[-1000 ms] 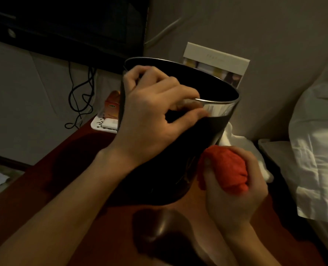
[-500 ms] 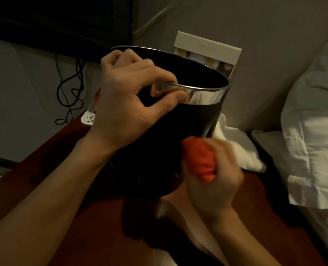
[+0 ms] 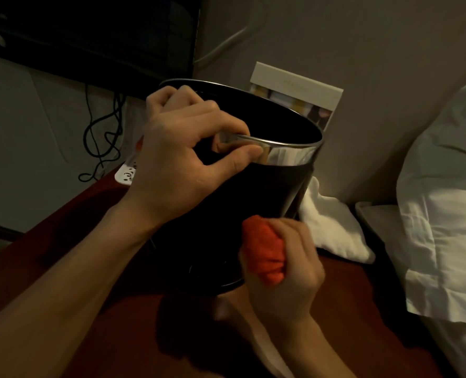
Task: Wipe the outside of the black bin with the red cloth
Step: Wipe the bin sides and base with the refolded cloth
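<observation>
The black bin [image 3: 234, 214], with a shiny metal band round its top, stands on a dark red table [image 3: 90, 336] in the middle of the view. My left hand [image 3: 182, 159] grips the bin's near rim, fingers curled over the edge and thumb on the metal band. My right hand [image 3: 286, 271] holds the bunched red cloth [image 3: 264, 252] and presses it against the bin's lower right side, near its base. The bin's far side is hidden.
A white folded cloth [image 3: 332, 227] lies to the right of the bin. White pillows [image 3: 450, 208] fill the right edge. A card [image 3: 297, 88] leans on the wall behind. A black screen [image 3: 90, 31], hanging cables [image 3: 103, 137] and a white power strip [image 3: 125, 173] are at left.
My right hand with the red cloth has slid leftwards along the bin's lower side. My left hand has shifted its grip on the rim, and the view has moved a little.
</observation>
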Motion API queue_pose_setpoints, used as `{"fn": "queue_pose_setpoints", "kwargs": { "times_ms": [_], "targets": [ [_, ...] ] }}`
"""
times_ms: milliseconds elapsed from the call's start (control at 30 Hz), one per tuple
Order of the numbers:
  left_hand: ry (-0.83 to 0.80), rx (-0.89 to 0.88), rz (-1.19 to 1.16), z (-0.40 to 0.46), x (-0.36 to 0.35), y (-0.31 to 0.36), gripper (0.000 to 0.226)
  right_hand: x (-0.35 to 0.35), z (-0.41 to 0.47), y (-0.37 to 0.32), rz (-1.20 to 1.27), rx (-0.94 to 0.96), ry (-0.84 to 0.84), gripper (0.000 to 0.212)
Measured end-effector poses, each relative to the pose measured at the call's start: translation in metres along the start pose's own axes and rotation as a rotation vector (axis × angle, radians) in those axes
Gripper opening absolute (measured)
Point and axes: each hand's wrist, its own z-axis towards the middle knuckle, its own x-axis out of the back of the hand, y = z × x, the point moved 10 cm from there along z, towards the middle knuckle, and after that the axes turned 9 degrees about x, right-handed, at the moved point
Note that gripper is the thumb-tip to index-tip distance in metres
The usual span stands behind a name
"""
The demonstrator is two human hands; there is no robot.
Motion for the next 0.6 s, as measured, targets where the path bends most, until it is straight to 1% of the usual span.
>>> {"fn": "queue_pose_setpoints", "kwargs": {
  "times_ms": [67,100,200,267,367,433,467,600],
  "targets": [
    [-0.004,0.0,-0.008,0.0,0.0,0.0,0.017,-0.008,-0.006,-0.006,0.01,0.013,-0.047,0.031],
    [-0.006,0.001,-0.011,0.0,0.0,0.0,0.016,-0.008,-0.005,-0.002,0.038,-0.024,-0.045,0.03],
    [-0.004,0.004,-0.014,0.0,0.0,-0.001,0.017,0.005,0.004,0.016,0.174,-0.216,0.059,0.019],
    [-0.002,0.001,-0.014,-0.001,0.0,-0.001,0.017,0.007,0.004,0.017,0.196,-0.275,0.106,0.019],
    [-0.003,-0.004,-0.012,0.0,-0.001,0.0,0.018,-0.007,-0.009,0.01,0.247,-0.304,0.057,0.022],
    [-0.007,-0.009,-0.012,0.0,-0.001,0.0,0.017,-0.015,-0.013,0.004,0.237,-0.265,-0.013,0.021],
    [-0.006,-0.011,-0.009,0.0,-0.001,0.0,0.018,-0.013,-0.011,0.004,0.23,-0.253,-0.019,0.02],
    [-0.009,-0.008,0.007,0.001,-0.002,-0.001,0.02,0.006,0.004,0.016,0.228,-0.302,0.111,0.014]
  ]
}}
